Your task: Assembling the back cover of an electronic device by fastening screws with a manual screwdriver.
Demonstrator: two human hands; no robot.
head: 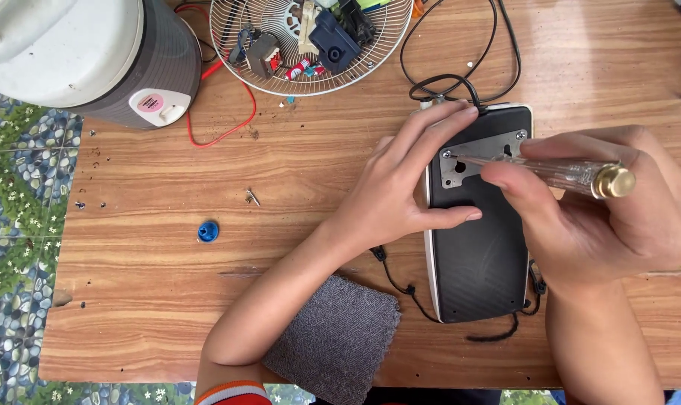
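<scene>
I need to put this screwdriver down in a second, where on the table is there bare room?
The widest bare wood lies between the blue cap, the grey cloth and the left hand. It is crowded at the top by the rice cooker, fan guard and red wire; two loose screws lie mid-table.

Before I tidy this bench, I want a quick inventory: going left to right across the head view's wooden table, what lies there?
Grey-and-white rice cooker → small blue round cap → loose metal screws → grey woven cloth → left hand → black flat device with metal plate → right hand holding clear-handled screwdriver.
</scene>
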